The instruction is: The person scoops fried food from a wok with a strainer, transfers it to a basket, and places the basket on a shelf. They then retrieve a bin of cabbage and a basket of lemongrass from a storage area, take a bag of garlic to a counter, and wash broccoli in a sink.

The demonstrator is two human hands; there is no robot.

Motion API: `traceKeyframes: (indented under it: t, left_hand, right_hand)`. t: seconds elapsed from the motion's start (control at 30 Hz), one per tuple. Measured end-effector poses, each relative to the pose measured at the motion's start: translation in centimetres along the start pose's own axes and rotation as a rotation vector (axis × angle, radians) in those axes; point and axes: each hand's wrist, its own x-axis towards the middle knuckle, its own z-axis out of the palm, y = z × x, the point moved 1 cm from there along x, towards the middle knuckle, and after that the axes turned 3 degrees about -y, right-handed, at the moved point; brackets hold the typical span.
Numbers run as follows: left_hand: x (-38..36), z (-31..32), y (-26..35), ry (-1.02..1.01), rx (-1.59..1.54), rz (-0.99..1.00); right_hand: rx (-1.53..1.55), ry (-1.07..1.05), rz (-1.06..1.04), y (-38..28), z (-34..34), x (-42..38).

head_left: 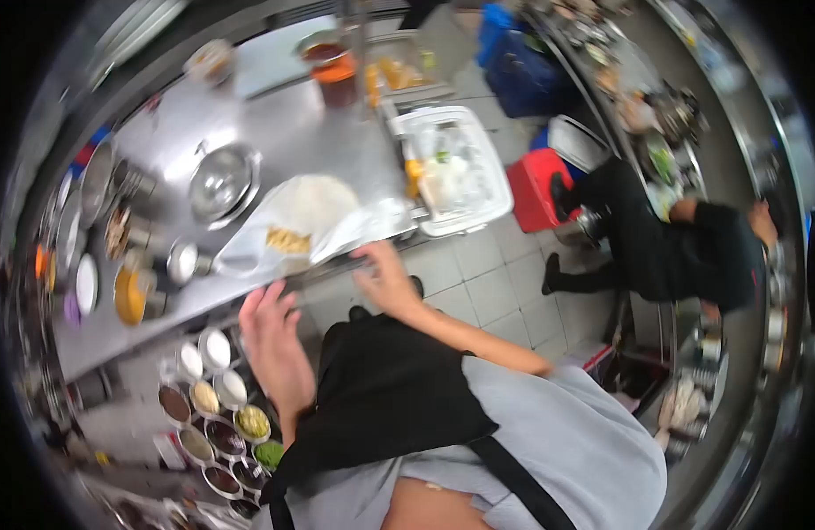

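Note:
A round pale flatbread (315, 205) lies on crumpled white wrapping (257, 231) at the front edge of the steel counter. Brown filling (287, 239) sits in a small heap near the bread's lower side. Just below the wrapping I hold my left hand (271, 340) raised, fingers apart and nothing in them. My right hand (383, 278) hovers beside the counter edge, right of the bread, its fingers slightly bent and apart, with no object between them. Neither hand touches the bread.
Metal bowls (222, 184) stand behind the bread, a yellow sauce container (130, 296) to the left. Sauce and topping tubs (233, 387) are at lower left. A white bin (460, 172) adjoins the counter. A co-worker (681, 243) bends at the right beside a red box (535, 190).

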Motion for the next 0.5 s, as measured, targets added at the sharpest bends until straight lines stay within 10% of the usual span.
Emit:
traceKeyframes:
  t: [0.33, 0.5]
  left_hand:
    - [2.1, 11.7, -2.0, -0.711, 0.008, -0.371]
    - [1.0, 19.0, -6.7, -1.017, 0.129, -0.482]
  right_hand:
    - [-0.053, 0.271, 0.104, 5.7, -9.7, -3.2]
    - [-0.166, 0.612, 0.714, 16.0, -17.1, -19.7]
